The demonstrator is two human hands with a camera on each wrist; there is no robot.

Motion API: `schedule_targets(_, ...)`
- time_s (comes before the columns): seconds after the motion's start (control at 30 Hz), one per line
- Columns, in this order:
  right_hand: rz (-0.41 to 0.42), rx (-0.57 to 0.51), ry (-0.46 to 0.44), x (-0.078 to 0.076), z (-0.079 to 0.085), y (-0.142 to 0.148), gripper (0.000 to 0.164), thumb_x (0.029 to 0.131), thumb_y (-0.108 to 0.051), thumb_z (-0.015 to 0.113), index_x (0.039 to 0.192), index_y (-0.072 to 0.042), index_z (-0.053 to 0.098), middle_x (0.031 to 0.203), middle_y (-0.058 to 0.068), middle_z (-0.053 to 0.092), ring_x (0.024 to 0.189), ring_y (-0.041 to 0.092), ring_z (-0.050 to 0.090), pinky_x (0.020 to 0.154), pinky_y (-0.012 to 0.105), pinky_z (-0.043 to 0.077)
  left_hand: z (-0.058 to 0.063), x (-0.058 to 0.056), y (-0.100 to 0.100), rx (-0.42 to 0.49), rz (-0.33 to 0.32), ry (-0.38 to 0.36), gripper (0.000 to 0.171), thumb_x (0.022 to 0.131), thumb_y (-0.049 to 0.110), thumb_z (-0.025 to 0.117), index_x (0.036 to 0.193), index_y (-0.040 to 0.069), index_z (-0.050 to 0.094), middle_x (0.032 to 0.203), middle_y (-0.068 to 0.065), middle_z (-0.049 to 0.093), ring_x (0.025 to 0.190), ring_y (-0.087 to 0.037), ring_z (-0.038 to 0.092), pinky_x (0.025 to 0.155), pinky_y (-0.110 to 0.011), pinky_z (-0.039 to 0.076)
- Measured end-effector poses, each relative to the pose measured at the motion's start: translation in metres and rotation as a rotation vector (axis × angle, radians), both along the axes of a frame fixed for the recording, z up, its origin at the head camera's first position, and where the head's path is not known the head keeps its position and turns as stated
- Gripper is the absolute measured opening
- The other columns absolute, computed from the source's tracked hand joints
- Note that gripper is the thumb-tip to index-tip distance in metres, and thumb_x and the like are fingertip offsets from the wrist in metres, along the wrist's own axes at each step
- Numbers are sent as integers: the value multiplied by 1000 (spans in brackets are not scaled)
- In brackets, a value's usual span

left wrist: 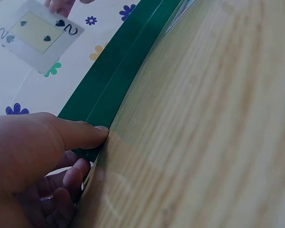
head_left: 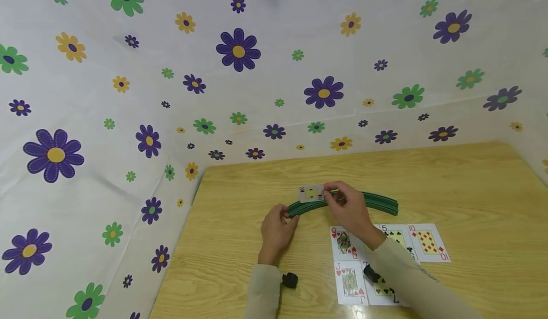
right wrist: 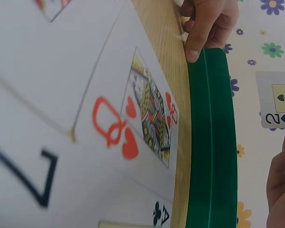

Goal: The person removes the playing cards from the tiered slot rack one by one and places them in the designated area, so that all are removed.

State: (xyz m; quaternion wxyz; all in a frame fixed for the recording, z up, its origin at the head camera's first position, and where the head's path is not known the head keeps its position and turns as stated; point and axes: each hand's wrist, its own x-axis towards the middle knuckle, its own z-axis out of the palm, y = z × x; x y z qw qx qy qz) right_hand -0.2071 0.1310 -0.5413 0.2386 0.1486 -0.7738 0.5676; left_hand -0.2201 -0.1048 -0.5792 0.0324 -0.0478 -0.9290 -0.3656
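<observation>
A curved green card holder (head_left: 381, 202) stands on the wooden table. Its left end is pinched between the thumb and fingers of my left hand (head_left: 276, 231). In my right hand (head_left: 348, 209) I grip a two of spades (head_left: 311, 193) by its right edge, above the left part of the holder and turned face toward me. The left wrist view shows that same card (left wrist: 40, 35) apart from the green holder (left wrist: 118, 66). In the right wrist view the card (right wrist: 278, 99) is at the right edge, with my right fingers (right wrist: 280, 171) below it.
Face-up cards lie in two rows in front of the holder: a queen of hearts (head_left: 342, 243), a five of clubs (head_left: 396, 238), a ten of diamonds (head_left: 428, 243), a jack of hearts (head_left: 350, 283) and others partly under my right arm. A flower-patterned sheet (head_left: 274, 72) rises behind the table.
</observation>
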Motion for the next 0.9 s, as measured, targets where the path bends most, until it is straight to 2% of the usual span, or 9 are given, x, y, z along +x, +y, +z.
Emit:
schedule_targets(0.43,-78,51,-39,12,-10,32,16,99,4,74,113,-3,76,97,11,78,76,4,59,65,17,49,-1,0,2,8,3,6,24,96,28,85,107,12,72,97,0,72,75,-4,55,69,-25,41)
schedule_targets(0.7,-110,121,-41,31,2,46,17,97,5,75,113,-1,77,94,9,78,76,0,59,65,14,49,-1,2,2,10,4,12,22,96,28,85,107,12,73,97,1,72,75,-4,56,69,-24,42)
schedule_targets(0.9,-115,120,-40,42,8,52,17,96,6,75,112,-1,77,89,6,76,75,0,57,65,14,47,1,2,2,18,7,16,23,96,27,85,108,10,73,97,-1,72,75,-5,57,68,-25,43)
